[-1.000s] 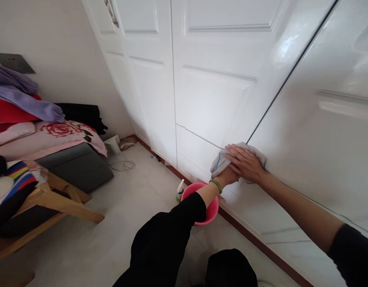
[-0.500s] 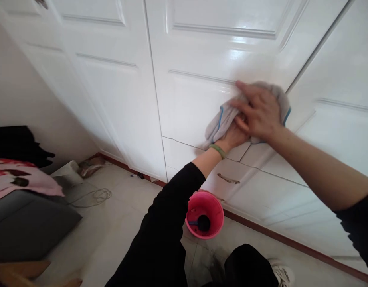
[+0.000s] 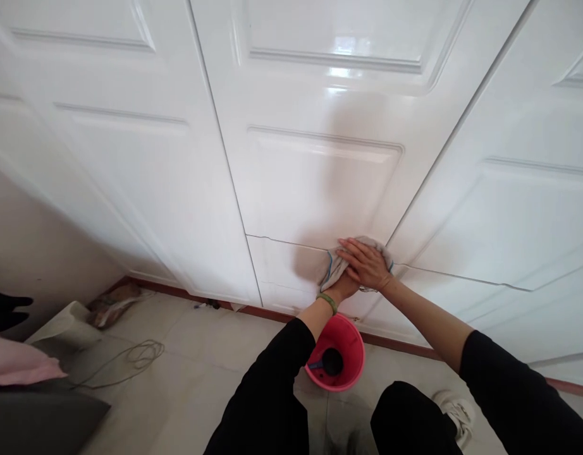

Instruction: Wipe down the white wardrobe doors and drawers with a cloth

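Observation:
A grey cleaning cloth (image 3: 336, 268) with blue edging is pressed against the white wardrobe front, at the seam between the door (image 3: 315, 183) and the drawer (image 3: 282, 262) below it. My right hand (image 3: 368, 264) lies over the cloth, holding it to the surface with its fingers stretched to the left. Just below and partly under it, my left hand (image 3: 346, 287) grips the cloth's lower left part; most of its fingers are hidden. A green bangle (image 3: 327, 302) circles my left wrist.
A pink bucket (image 3: 355, 360) with a dark round object (image 3: 332, 362) inside stands on the tiled floor below my hands. My knee (image 3: 405, 417) and a white shoe (image 3: 455, 411) are beside it. Leftward lie a coiled cable (image 3: 142, 355), a pale roll (image 3: 66, 328) and pink fabric (image 3: 21, 360).
Both hands and the cloth have moved down and to the left, from the door's lower panel to the seam above the drawer. The view has shifted right.

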